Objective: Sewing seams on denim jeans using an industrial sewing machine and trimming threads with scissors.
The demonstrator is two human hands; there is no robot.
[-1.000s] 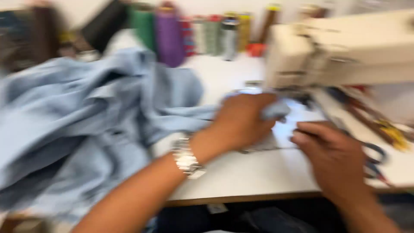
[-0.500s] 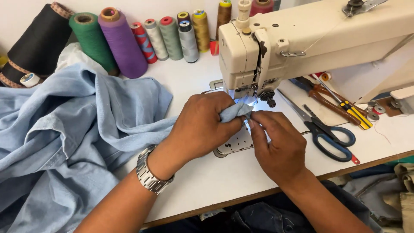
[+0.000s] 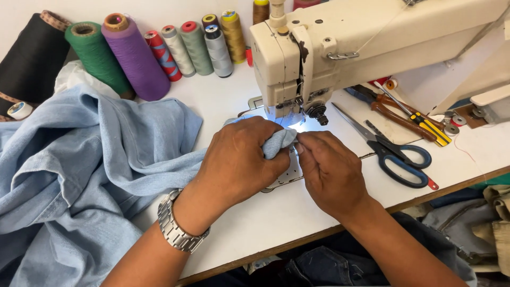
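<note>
**Two hands fold blue cloth at the sewing machine**

The left hand (image 3: pixel 239 162) is curled tight around a bunched bit of the light blue cloth (image 3: pixel 95 175). The right hand (image 3: pixel 329 170) pinches the small end of that cloth between its fingertips (image 3: pixel 300 142). The bunch sits right in front of the cream sewing machine (image 3: pixel 340 48), under its bright little light. The rest of the cloth lies in a big heap on the left of the white table (image 3: pixel 276 223).

To do this well, keep the fold small and flat, hold it firm with both hands, and keep fingers to the side of the needle.

The needle and foot are hard to see, because the light glares and the hands cover them. The folded edge is probably tucked under the left palm. The blue scissors (image 3: pixel 396 154) lie near on the right.
</note>
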